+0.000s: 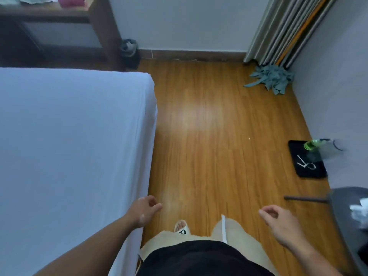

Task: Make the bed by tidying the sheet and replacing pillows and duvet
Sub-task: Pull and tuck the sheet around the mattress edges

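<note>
Down low, two hands. The left hand (144, 211) at 7 o'clock hangs just beside the bed's edge, grip released, fingers loosely curled on nothing. The right hand (278, 222) at 5 o'clock is the same, slack and empty. One slipper (181, 227) shows between them on the wooden floor (209, 126). One bed (148, 156) fills 9 o'clock, its long axis running from 6 towards 12, with one white sheet (69, 146) lying flat across it. At 3 o'clock, one black mat (306, 166) carries one green-capped bottle (311, 144). Farther off, one mop (272, 77) lies at 1 o'clock and one dark bin (129, 50) stands at 11.
</note>
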`<action>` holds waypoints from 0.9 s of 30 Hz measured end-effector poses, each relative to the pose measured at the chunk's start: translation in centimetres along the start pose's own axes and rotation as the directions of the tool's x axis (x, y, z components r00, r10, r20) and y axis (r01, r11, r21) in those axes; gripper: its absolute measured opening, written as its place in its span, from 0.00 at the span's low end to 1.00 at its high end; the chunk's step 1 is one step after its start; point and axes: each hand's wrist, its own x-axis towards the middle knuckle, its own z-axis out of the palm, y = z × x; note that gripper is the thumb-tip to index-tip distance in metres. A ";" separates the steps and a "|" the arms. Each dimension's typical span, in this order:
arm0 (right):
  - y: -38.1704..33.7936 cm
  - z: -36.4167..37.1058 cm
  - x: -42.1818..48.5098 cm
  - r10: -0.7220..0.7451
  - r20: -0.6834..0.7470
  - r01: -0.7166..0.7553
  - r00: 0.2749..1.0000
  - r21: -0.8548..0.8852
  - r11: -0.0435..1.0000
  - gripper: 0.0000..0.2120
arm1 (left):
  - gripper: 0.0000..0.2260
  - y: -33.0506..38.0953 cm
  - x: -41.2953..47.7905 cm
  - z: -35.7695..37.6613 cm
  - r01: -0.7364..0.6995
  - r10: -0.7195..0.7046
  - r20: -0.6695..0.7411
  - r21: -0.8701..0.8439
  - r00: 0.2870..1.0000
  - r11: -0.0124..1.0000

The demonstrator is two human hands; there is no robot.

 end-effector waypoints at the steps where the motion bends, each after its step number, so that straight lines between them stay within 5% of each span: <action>1: -1.1 -0.2 1.5 0.025 0.003 -0.025 1.000 0.009 1.000 0.04 | 0.16 1.8 2.1 -2.5 -0.017 0.017 -0.015 -0.003 1.000 1.000; 9: -11.6 -2.3 19.7 0.088 0.085 -0.083 0.993 -0.051 0.995 0.08 | 0.15 11.6 17.6 -16.7 -0.030 0.020 -0.119 -0.090 0.993 0.995; 14: -25.7 -6.2 33.0 -0.082 0.208 0.121 0.975 -0.183 0.976 0.06 | 0.12 14.0 23.5 -22.7 0.147 -0.177 -0.144 -0.196 0.974 0.970; 20: -45.7 -11.6 45.5 -0.307 0.261 0.368 0.915 -0.228 0.901 0.05 | 0.08 18.0 30.7 -30.9 0.184 -0.272 -0.190 -0.382 0.943 0.906; 27: -60.1 -13.0 57.6 -0.352 0.194 0.389 0.916 -0.213 0.896 0.03 | 0.08 23.5 44.8 -41.9 0.192 -0.274 -0.117 -0.461 0.955 0.866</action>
